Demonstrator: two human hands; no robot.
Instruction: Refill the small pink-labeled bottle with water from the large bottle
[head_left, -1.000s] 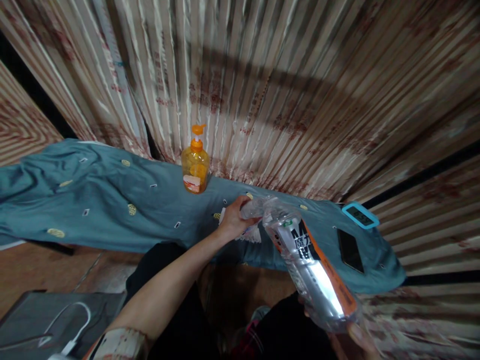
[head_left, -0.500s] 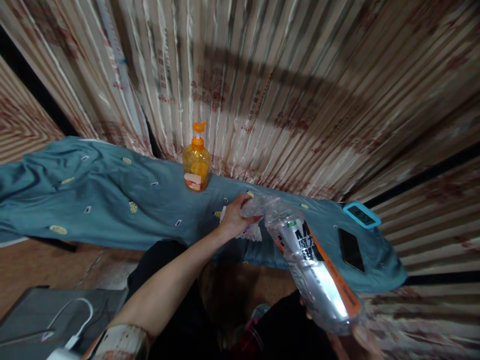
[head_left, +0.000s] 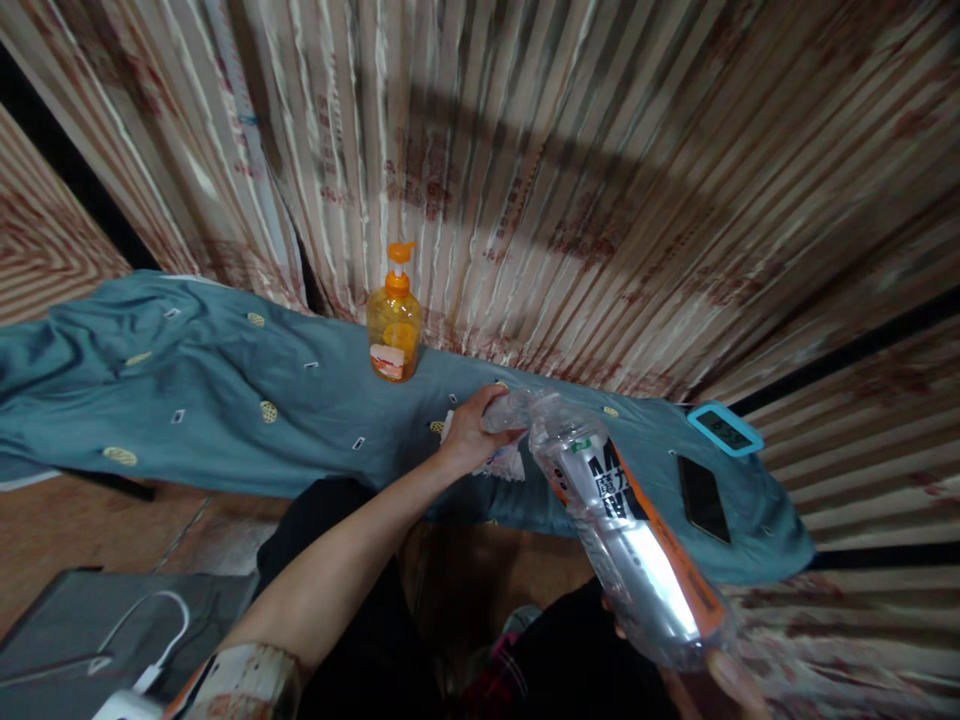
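Note:
My right hand (head_left: pixel 729 688) grips the base of a large clear plastic bottle (head_left: pixel 626 520) with a silver and orange label. The bottle is tilted, its neck pointing up and left, away from me. My left hand (head_left: pixel 471 435) is wrapped round a small clear plastic container (head_left: pixel 508 410), whose exact kind I cannot make out. The container's end meets the mouth of the large bottle. Beneath my left hand lies a crumpled white packet or cloth (head_left: pixel 507 464), partly hidden by the fingers.
An orange pump bottle (head_left: pixel 394 335) stands on the green cloth-covered bench (head_left: pixel 210 400). To the right lie a black phone (head_left: pixel 703 498) and a blue-framed digital clock (head_left: pixel 725 429). A striped curtain (head_left: pixel 480 180) hangs behind. At lower left, a white cable (head_left: pixel 178 610) crosses a grey surface.
Both hands keep their holds, and the bottle and small container stay mouth to mouth. The view has shifted very slightly; nothing else visibly differs.

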